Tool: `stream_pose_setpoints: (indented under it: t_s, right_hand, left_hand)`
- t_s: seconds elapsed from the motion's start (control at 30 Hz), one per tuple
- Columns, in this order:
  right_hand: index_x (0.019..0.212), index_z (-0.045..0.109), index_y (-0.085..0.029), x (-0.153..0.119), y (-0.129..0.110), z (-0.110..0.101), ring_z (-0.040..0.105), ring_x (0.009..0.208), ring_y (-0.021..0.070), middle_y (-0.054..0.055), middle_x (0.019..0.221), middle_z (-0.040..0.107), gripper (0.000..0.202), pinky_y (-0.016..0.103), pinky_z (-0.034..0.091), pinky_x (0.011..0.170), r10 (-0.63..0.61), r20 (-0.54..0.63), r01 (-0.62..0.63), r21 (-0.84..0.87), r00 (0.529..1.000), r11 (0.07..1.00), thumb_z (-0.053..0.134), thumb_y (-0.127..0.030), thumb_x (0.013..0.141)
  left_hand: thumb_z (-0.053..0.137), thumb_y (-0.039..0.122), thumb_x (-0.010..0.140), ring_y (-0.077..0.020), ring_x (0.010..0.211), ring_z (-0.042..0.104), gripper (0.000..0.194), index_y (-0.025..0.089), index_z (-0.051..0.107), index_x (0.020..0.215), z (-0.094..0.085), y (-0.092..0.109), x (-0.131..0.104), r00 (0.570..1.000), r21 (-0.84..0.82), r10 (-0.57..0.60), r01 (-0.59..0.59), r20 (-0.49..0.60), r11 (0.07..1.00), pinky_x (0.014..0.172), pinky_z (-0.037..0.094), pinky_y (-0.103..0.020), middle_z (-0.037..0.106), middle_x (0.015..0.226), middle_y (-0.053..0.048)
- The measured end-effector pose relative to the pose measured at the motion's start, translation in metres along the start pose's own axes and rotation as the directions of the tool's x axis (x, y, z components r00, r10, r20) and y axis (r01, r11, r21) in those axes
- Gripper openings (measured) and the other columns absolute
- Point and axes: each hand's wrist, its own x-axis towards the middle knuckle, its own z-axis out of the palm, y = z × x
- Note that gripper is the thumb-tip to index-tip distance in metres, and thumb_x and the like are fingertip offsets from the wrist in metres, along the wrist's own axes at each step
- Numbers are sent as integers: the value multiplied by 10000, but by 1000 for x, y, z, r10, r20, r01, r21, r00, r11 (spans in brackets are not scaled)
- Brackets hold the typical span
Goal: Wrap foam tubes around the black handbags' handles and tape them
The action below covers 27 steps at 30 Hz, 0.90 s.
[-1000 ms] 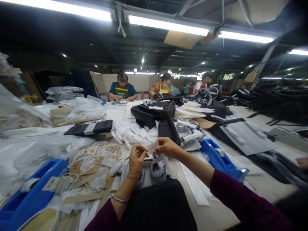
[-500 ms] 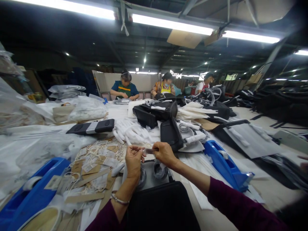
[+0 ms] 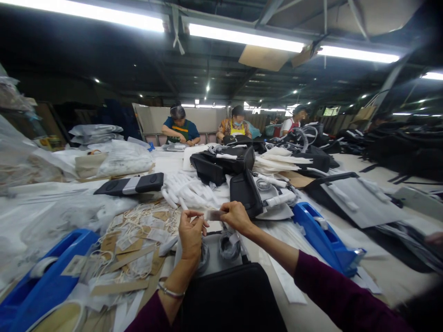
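My right hand (image 3: 237, 216) pinches a small greyish translucent piece (image 3: 215, 215) between thumb and fingers. Close on its left, my left hand (image 3: 191, 233) has its fingertips pressed together; what they hold, if anything, is too small to name. Both hands are raised above a black bag (image 3: 231, 299) lying at the near edge of the table. Just beyond the bag's edge, a wrapped coil (image 3: 228, 246) lies on a grey surface, and a second coil is partly hidden behind my left wrist.
Blue tape dispensers stand at left (image 3: 44, 272) and right (image 3: 325, 240). Brown tags with strings (image 3: 134, 249) lie left of my hands. White foam tubes (image 3: 190, 189) and black bags (image 3: 245, 193) are beyond. Three people (image 3: 180, 129) work across the table; a hand shows at the right edge.
My right hand has risen slightly, and the small piece sits more level. The person at the back left has leaned and shifted their arms. The camera view has shifted a little.
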Motion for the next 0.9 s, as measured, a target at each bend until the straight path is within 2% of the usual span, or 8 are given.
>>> stream_pose_setpoints:
  t_s: [0.17, 0.27, 0.4, 0.5, 0.6, 0.7, 0.77, 0.9]
  right_hand:
    - [810, 738, -222, -1, 0, 1, 609, 755, 163, 17, 774, 704, 229, 226, 342, 626, -127, -12, 126, -43, 992, 991, 577, -136, 671]
    - [777, 721, -223, -7, -3, 5, 598, 753, 159, 18, 814, 698, 205, 231, 330, 623, -248, -20, 246, -78, 969, 966, 556, -128, 701]
    - [701, 661, -185, -12, -5, 12, 560, 680, 136, 14, 720, 655, 105, 223, 323, 599, -254, -34, 254, -2, 967, 967, 566, -163, 741]
    - [701, 608, -173, -16, 0, 14, 529, 634, 115, -16, 646, 604, 47, 205, 331, 576, -162, -34, 165, 160, 986, 973, 609, -199, 741]
    - [807, 596, -174, -23, 4, 11, 512, 626, 109, -32, 692, 588, 118, 204, 357, 573, -187, -20, 187, 237, 982, 953, 656, -188, 707]
    - [975, 615, -190, -34, 5, 5, 535, 797, 143, 7, 923, 603, 334, 237, 415, 689, -353, -65, 359, 155, 933, 920, 705, -144, 657]
    - [922, 665, -207, -42, 6, 3, 510, 892, 172, 31, 977, 600, 199, 282, 419, 783, -427, -117, 434, 37, 897, 900, 670, -155, 729]
    - [833, 734, -241, -59, 17, 3, 480, 881, 193, 46, 928, 645, 205, 337, 416, 830, -443, -166, 443, -38, 881, 896, 562, -129, 841]
  left_hand:
    - [650, 243, 747, -105, 551, 585, 239, 202, 453, 876, 2, 5, -1, 998, 39, 65, -65, -3, 997, 403, 415, -172, 558, 734, 29]
    - [562, 198, 808, -141, 703, 623, 124, 209, 482, 902, 4, 10, -9, 967, 196, 227, -245, 112, 950, 524, 487, -226, 581, 835, -10]
    - [481, 101, 821, -210, 1017, 567, 188, 210, 556, 955, 6, 13, -18, 784, 437, 481, -619, 393, 652, 893, 468, -375, 591, 1029, -71]
    - [594, 177, 786, -270, 1112, 486, 280, 186, 527, 1058, 5, 11, -15, 782, 605, 565, -590, 264, 535, 963, 399, -445, 537, 1126, -116]
    - [569, 215, 821, -220, 898, 547, 76, 205, 543, 893, 4, 7, -12, 834, 613, 438, -546, 336, 570, 818, 451, -358, 567, 888, -50]
    - [487, 179, 867, -171, 789, 563, 106, 215, 548, 787, 3, 9, -14, 781, 484, 374, -611, 501, 627, 742, 451, -287, 565, 792, -18]
    - [491, 172, 862, -165, 822, 577, 89, 214, 561, 826, 4, 11, -16, 759, 396, 387, -619, 524, 678, 750, 463, -274, 580, 845, -25]
    - [426, 141, 865, -158, 851, 606, 234, 199, 554, 1054, 5, 7, -14, 833, 351, 274, -469, 480, 811, 724, 505, -265, 616, 966, -54]
